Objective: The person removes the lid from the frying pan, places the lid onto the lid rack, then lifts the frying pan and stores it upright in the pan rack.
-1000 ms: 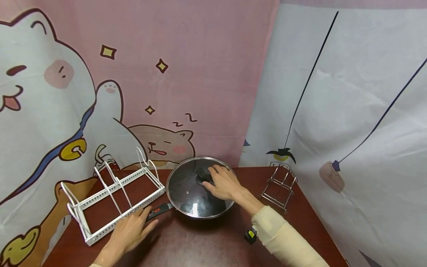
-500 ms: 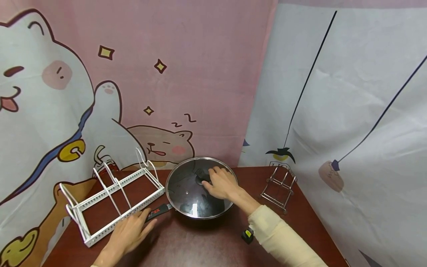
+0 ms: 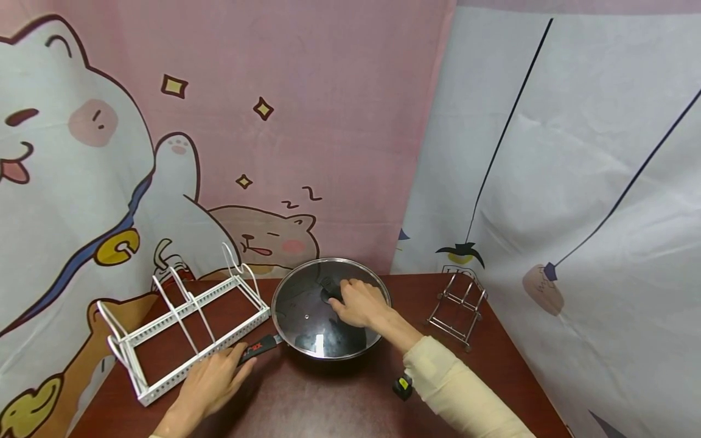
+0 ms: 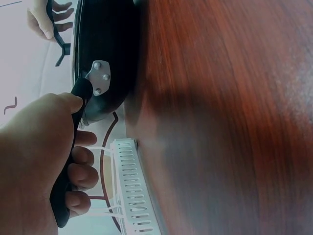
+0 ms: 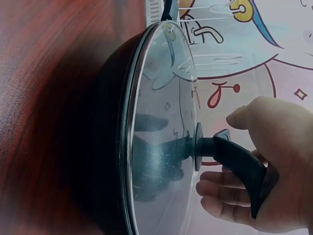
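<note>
A dark frying pan (image 4: 110, 39) stands on the table under a round glass lid (image 3: 306, 331) with a metal rim. My left hand (image 3: 210, 382) grips the pan's black handle (image 3: 258, 348), its fingers wrapped round it in the left wrist view. On top of the lid, my right hand (image 3: 361, 304) holds the black lid handle (image 5: 242, 166). The right wrist view has the fingers curled beneath this handle, while the thumb stands apart from it. The lid sits on the pan's rim. The lid hides the pan's inside.
Left of the pan is a white wire rack (image 3: 181, 331), close to my left hand. A small metal wire stand (image 3: 457, 310) stands at the right. Near my right sleeve lies a small black and yellow object (image 3: 403, 387). Printed cloth (image 3: 350, 121) hangs behind the brown table (image 3: 328, 401).
My right hand's fingers have closed further round the lid handle, and the right forearm has shifted slightly left. The left hand, pan and lid have stayed in place.
</note>
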Available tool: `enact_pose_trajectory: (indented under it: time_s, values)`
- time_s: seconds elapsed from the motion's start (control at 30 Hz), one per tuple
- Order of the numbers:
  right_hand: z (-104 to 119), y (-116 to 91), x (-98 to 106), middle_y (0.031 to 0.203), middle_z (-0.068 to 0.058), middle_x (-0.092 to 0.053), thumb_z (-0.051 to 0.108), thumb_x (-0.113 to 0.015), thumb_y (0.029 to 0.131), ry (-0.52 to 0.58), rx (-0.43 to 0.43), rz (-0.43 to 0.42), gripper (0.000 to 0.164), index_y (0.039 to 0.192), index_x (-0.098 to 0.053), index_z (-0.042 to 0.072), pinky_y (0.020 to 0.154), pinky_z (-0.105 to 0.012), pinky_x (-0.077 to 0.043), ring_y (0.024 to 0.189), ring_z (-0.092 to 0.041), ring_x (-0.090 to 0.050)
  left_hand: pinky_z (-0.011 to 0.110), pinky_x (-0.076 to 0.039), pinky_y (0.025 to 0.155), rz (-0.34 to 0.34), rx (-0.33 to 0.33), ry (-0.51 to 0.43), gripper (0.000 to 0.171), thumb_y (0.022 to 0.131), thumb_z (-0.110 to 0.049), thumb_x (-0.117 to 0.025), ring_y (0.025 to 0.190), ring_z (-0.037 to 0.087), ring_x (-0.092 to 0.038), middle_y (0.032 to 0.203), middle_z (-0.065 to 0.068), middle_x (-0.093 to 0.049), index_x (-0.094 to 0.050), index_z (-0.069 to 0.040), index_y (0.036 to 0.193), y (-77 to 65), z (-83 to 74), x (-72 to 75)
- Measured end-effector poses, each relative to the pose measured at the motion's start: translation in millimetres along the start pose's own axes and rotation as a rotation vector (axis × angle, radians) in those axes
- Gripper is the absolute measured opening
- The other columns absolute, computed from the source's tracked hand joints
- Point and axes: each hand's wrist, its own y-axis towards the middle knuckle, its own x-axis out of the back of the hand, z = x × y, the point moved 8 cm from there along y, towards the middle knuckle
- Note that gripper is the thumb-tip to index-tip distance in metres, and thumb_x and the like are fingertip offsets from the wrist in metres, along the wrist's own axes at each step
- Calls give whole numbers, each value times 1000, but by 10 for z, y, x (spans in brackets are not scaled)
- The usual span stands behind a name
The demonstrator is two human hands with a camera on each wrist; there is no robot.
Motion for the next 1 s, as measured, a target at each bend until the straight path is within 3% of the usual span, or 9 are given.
enact_pose_trajectory:
  time_s: [0.6, 1.0]
  values:
    - [5, 52, -25, 113, -21, -82, 47, -68, 110, -43, -22, -35, 45, 122, -74, 4, 78, -56, -65, 97, -44, -82, 37, -39, 48, -3, 1, 14, 32, 99, -40, -87, 50, 15, -54, 68, -7, -63, -61, -20, 99, 1, 24, -56]
    - [-26, 103, -35, 98, -21, -82, 36, -72, 108, -10, -47, -95, 31, 104, -73, 6, 68, -56, -63, 87, -43, -81, 36, -38, 47, -9, -13, 26, 35, 99, -39, -86, 49, 16, -53, 64, -7, -59, -57, -20, 94, 14, 17, -53]
